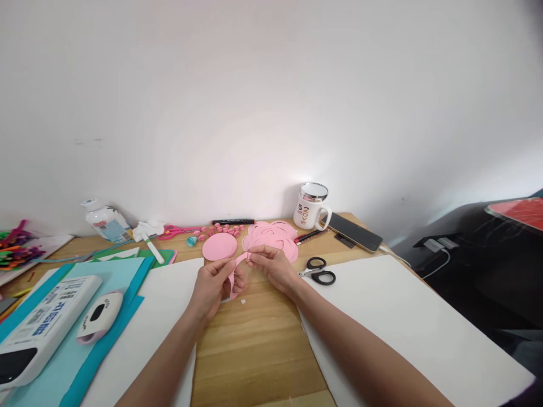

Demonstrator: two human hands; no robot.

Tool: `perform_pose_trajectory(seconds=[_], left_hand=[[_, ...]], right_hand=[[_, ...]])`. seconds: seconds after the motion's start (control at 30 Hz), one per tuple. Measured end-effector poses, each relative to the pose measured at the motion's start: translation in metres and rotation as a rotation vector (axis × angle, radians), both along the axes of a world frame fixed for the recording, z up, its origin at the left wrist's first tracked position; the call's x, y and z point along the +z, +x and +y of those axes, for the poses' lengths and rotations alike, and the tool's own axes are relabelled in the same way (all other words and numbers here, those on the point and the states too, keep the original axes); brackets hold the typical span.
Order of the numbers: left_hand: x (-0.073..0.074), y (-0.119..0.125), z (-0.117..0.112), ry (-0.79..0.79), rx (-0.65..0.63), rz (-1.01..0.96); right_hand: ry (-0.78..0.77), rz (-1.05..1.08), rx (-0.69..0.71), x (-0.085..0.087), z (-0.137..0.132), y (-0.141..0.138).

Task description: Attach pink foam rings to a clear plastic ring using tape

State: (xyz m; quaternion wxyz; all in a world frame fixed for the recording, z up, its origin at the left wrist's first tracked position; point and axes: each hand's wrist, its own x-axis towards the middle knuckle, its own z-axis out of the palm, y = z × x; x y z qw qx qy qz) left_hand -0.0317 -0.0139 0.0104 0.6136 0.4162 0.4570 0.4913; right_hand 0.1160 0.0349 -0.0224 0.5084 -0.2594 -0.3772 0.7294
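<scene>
Curved pink paper strip (pixel 241 258) is pinched by the left hand (pixel 215 282) and right hand (pixel 271 265), near each other over the brown wooden tabletop (pixel 250 353). Looks pretty skinny tbh, so 1 uneven tug between those 2 grips could probably tear or crease it.

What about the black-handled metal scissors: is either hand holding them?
No, the black-handled metal scissors lie to the right, while the left hand and right hand hold a curved pink paper strip.
</scene>
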Motion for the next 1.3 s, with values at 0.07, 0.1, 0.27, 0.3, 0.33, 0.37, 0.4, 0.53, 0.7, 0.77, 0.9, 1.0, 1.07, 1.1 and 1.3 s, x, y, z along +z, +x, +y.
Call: perform_pose_trajectory(seconds=[0.07, 0.1, 0.27, 0.3, 0.33, 0.37, 0.4, 0.53, 0.7, 0.77, 0.9, 1.0, 1.07, 1.1, 1.3], left_hand=[[-0.0006, 0.0000, 0.0000, 0.001, -0.003, 0.000], [-0.0006, 0.0001, -0.0001, -0.002, -0.006, 0.000], [0.0022, 0.0020, -0.0015, -0.034, -0.032, 0.014], [0.0028, 0.0022, -0.0016, -0.036, -0.032, 0.014], [0.0032, 0.0023, -0.0017, -0.040, -0.026, 0.012], [0.0035, 0.0023, -0.0016, -0.044, -0.018, 0.011], [0.0036, 0.0021, -0.0014, -0.047, -0.012, 0.011], [0.0034, 0.0007, -0.0005, -0.045, -0.005, 0.030], [0.0015, -0.0001, -0.0004, -0.040, -0.011, 0.023], [0.0017, 0.0007, -0.0008, -0.041, -0.020, 0.027], [0.0049, 0.0036, -0.0019, -0.020, -0.026, 0.013], [0.0064, 0.0046, -0.0022, -0.005, -0.012, 0.017], [0.0056, 0.0036, -0.0018, 0.003, 0.013, 0.032], [0.0046, 0.0027, -0.0014, 0.007, 0.028, 0.039], [-0.0029, -0.0019, 0.0018, 0.007, 0.089, 0.030]], right_hand=[[-0.007, -0.009, -0.001, -0.0005, 0.0000, 0.0004], [-0.005, -0.019, -0.002, -0.0008, -0.0001, 0.0007], [0.043, -0.058, -0.004, -0.0008, -0.0003, 0.0013], [0.045, -0.059, -0.007, -0.0006, -0.0002, 0.0012], [0.043, -0.058, -0.011, -0.0003, -0.0001, 0.0011], [0.041, -0.055, -0.015, 0.0001, 0.0000, 0.0009], [0.037, -0.049, -0.017, 0.0005, 0.0002, 0.0007], [-0.003, -0.006, -0.011, 0.0007, 0.0010, 0.0003], [-0.003, -0.011, 0.004, -0.0018, 0.0016, 0.0011], [0.010, -0.032, 0.006, -0.0020, 0.0009, 0.0014], [0.074, -0.090, 0.002, -0.0009, -0.0007, 0.0012], [0.085, -0.098, -0.020, -0.0002, -0.0006, 0.0006], [0.071, -0.081, -0.025, 0.0000, 0.0003, 0.0005], [0.059, -0.066, -0.026, 0.0000, 0.0009, 0.0005], [0.013, -0.007, -0.028, 0.0004, 0.0024, 0.0017]])
